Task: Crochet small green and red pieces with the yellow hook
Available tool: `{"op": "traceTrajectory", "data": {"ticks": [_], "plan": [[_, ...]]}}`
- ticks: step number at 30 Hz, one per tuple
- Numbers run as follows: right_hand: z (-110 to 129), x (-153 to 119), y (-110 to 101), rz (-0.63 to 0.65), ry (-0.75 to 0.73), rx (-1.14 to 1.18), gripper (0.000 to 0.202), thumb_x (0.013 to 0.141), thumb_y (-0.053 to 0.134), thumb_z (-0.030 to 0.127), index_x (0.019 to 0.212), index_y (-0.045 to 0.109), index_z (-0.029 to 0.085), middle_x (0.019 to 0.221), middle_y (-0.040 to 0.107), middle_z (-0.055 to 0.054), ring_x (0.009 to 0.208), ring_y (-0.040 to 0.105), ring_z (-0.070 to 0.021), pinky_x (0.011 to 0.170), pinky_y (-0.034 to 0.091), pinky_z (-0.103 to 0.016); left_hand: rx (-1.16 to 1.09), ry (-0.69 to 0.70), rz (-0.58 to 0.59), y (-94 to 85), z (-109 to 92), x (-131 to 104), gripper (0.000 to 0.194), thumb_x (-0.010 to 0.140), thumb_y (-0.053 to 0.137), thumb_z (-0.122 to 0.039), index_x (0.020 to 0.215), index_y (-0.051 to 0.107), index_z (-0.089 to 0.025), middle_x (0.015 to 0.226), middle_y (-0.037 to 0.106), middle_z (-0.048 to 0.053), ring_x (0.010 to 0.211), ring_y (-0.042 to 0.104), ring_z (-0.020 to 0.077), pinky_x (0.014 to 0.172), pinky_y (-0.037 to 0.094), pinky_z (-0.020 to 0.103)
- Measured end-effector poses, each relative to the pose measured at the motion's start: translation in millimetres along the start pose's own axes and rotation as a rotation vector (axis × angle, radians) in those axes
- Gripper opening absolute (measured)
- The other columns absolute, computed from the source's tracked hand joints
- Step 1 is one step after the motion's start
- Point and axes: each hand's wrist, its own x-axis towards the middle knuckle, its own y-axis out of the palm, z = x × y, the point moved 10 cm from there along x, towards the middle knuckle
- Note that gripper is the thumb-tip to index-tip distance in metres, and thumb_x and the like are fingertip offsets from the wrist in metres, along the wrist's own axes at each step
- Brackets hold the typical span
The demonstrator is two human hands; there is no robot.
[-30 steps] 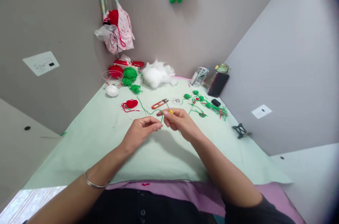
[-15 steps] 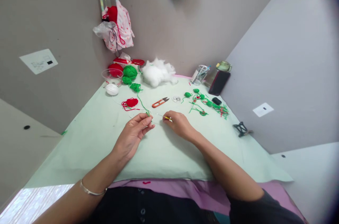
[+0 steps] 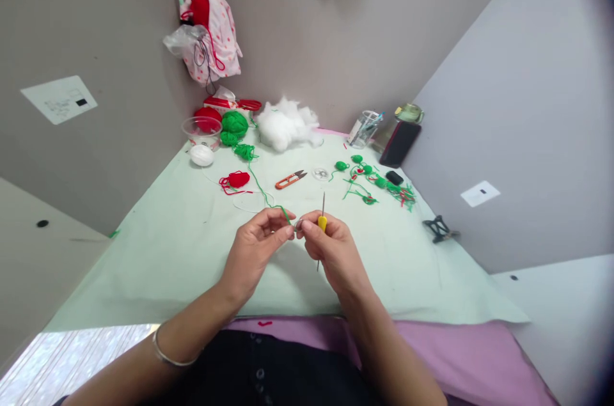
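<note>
My left hand (image 3: 256,249) is closed, pinching green yarn (image 3: 261,187) between thumb and fingers. The strand runs back to a loose green yarn bundle (image 3: 245,151). My right hand (image 3: 333,252) is closed around a crochet hook (image 3: 322,223) with a yellow grip, its thin metal shaft pointing up and away. The fingertips of both hands meet over a small loop, whose details are too small to make out. A thin white thread (image 3: 244,209) curves over the cloth behind my left hand. Orange thread snips (image 3: 290,179) lie beyond the hands.
Red yarn (image 3: 238,179), a white yarn ball (image 3: 201,155) and a clear tub (image 3: 202,134) are at left. White stuffing (image 3: 286,124) sits at the back. Small green crocheted pieces (image 3: 380,182), a phone (image 3: 401,144) and a black stand (image 3: 440,229) are at right.
My hands have come together at the fingertips. My right hand has turned the crochet hook from lying sideways to pointing upward. The view has shifted slightly.
</note>
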Motion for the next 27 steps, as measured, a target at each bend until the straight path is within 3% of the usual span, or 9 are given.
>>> {"op": "traceTrajectory", "data": {"ticks": [4,12,16,20,23,27], "plan": [[-2.2,-4.4,-9.2,-0.096,-0.038,-0.036,0.028,0.075,0.084,0.044,0.084,0.074,0.020,0.061,0.057,0.004,0.048,0.026,-0.0054,0.047,0.019,-0.026,0.124,0.036,0.022,1.4,-2.9,-1.9,0.033,0.085,0.077,-0.029,0.117,0.073,-0.023,0.082,0.067,-0.001,0.084,0.068,0.0168,0.087,0.057,0.031],[-3.7,-5.0,-8.4,-0.095,-0.029,-0.106,0.026,0.072,0.086,0.042,0.083,0.073,0.021,0.060,0.050,0.005,0.055,0.036,-0.0094,0.052,0.029,-0.026,0.441,0.255,0.069,9.7,-14.7,-8.6,0.042,0.092,0.068,-0.027,0.134,0.068,-0.026,0.100,0.077,0.001,0.088,0.073,0.0175,0.095,0.059,0.033],[2.7,-5.8,-7.6,-0.115,-0.059,-0.145,0.019,0.074,0.082,0.037,0.080,0.073,0.022,0.060,0.052,0.004,0.058,0.044,-0.0117,0.055,0.036,-0.027,0.576,0.376,0.135,15.4,-18.7,-14.1,0.045,0.096,0.063,-0.023,0.141,0.063,-0.027,0.118,0.077,0.004,0.092,0.073,0.0167,0.096,0.058,0.031],[8.0,-8.6,-3.0,-0.086,-0.081,-0.171,0.013,0.077,0.079,0.033,0.077,0.072,0.021,0.067,0.063,0.001,0.066,0.055,-0.0145,0.066,0.047,-0.030,0.613,0.394,0.201,20.0,-16.9,-16.0,0.044,0.100,0.060,-0.025,0.143,0.062,-0.028,0.136,0.072,0.006,0.097,0.073,0.0179,0.099,0.057,0.033],[7.6,-9.4,-2.9,-0.075,-0.079,-0.178,0.014,0.077,0.077,0.033,0.076,0.071,0.021,0.071,0.065,0.000,0.068,0.057,-0.0149,0.066,0.046,-0.030,0.591,0.356,0.231,22.1,-15.5,-15.9,0.044,0.098,0.062,-0.024,0.142,0.064,-0.027,0.131,0.074,0.006,0.097,0.073,0.0192,0.100,0.057,0.035],[-2.7,-7.0,-11.3,-0.134,-0.017,-0.111,0.019,0.073,0.079,0.036,0.076,0.070,0.020,0.057,0.049,0.006,0.051,0.034,-0.0078,0.050,0.027,-0.026,0.488,0.270,0.235,21.7,-15.5,-16.1,0.044,0.095,0.065,-0.022,0.138,0.067,-0.028,0.099,0.073,0.002,0.088,0.069,0.0175,0.093,0.059,0.032]]}}
